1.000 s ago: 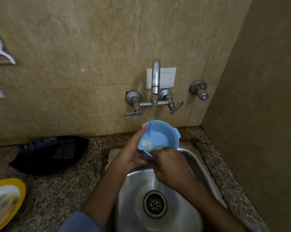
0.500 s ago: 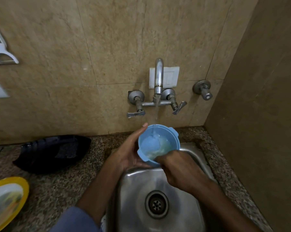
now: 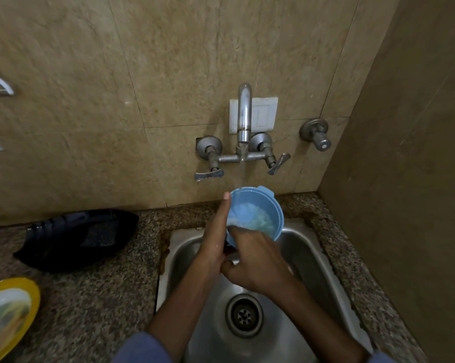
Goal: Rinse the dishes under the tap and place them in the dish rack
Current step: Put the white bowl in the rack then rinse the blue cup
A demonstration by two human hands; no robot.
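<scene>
Gripping from the left, the left hand (image 3: 212,248) holds the blue bowl (image 3: 263,205) with its thumb laid straight up the outer wall to the rim and its fingers hidden behind. The right hand (image 3: 256,262) reaches over the near rim with its fingers inside; whether they pinch the wall or only rub it cannot be told. This bowl sits at the centre of the frame, tilted toward the camera over the back of the sink (image 3: 314,260), directly below the tap (image 3: 244,111). It looks like thin, light, fairly stiff plastic, likely slick while wet, so the rim or its small side lugs seem the surest holds. Water (image 3: 239,176) runs into it and a shallow cloudy pool lies at the bottom. A dark tray (image 3: 77,239) lies at middle left and a yellow-rimmed plate (image 3: 10,314) at lower left. No dish rack is in view.
</scene>
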